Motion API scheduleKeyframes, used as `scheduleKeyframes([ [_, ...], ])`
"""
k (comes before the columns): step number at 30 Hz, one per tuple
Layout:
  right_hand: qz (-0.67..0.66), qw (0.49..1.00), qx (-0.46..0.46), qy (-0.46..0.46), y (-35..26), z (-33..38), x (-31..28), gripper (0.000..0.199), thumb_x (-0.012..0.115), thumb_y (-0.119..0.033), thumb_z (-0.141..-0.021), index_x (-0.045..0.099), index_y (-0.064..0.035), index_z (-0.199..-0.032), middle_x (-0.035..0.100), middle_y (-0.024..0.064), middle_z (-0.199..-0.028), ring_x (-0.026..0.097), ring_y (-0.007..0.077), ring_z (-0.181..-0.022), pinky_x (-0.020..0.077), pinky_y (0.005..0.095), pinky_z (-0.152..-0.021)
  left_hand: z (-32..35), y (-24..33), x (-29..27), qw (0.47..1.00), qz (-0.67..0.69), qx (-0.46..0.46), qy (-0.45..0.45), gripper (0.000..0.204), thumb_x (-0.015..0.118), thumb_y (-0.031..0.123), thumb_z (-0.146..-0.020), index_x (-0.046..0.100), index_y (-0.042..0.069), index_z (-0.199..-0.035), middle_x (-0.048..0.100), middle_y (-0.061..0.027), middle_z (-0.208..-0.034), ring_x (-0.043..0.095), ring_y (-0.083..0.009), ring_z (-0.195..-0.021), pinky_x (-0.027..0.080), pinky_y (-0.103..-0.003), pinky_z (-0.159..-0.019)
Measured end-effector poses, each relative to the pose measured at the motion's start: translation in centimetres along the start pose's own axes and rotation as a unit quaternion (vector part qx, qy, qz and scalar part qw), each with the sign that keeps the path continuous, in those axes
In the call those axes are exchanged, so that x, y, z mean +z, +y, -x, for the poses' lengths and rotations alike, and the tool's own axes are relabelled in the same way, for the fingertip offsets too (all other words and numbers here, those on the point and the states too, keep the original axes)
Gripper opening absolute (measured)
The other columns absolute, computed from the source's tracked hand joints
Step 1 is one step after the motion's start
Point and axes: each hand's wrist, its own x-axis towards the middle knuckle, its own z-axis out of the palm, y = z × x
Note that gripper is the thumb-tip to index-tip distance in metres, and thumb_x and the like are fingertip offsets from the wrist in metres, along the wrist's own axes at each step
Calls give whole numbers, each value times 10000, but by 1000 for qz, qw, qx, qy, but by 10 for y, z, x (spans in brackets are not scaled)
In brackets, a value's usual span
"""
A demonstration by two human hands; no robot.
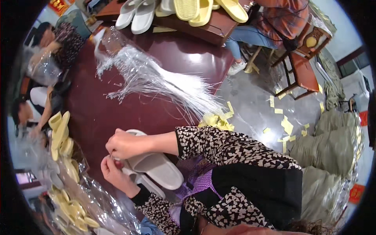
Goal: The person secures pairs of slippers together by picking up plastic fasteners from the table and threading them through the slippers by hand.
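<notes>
Grey slippers [164, 175] at seven o'clock: our hands [127, 145] pinch closed, contents unclear, likely fastening; next needs steadiness.

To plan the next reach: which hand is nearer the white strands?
Right. The right hand is below the white strands in the picture; the left hand is lower, farther away.

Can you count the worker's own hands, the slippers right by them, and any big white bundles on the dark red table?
Hands (left hand, right hand): 2
Grey slippers: 2
White bundle on the table: 1
Total: 5
</notes>
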Motion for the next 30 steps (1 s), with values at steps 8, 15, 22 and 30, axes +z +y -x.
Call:
scheduleKeyframes([
  [8, -12, 999, 32, -42, 0, -4, 5, 96, 591, -121, -649, 652, -54, -616, 637, 104, -628, 606, 291, -612, 386, 403, -721, -16, -18, -21, 999, 24, -37, -20, 95, 616, 128, -888, 573, 43, -891, 485, 28, -675, 421, -54, -582, 340, -191, -531],
  [15, -38, 995, 64, -72, 6, -10, 8, 117, 643, -131, -641, 653, -14, -649, 624, 140, -624, 610, 295, -633, 452, 394, -692, -19, -18, -28, 995, 51, -38, -75, 101, 634, 111, -868, 561, 40, -864, 524, 4, -671, 460, -64, -571, 356, -186, -526],
  [22, -97, 980, 130, -117, 6, -14, 5, 169, 712, -150, -615, 674, -1, -685, 639, 152, -650, 640, 269, -667, 496, 369, -603, -17, -12, -29, 990, 71, -38, -117, 126, 641, 116, -862, 550, 29, -872, 531, -8, -661, 487, -71, -579, 355, -187, -528],
  [30, -88, 976, 134, -149, 9, -14, 3, 181, 718, -150, -624, 675, 8, -703, 643, 148, -661, 642, 261, -666, 496, 365, -601, -19, -13, -36, 984, 65, -49, -159, 120, 638, 107, -862, 551, 25, -854, 526, -4, -661, 478, -63, -581, 345, -181, -538],
])
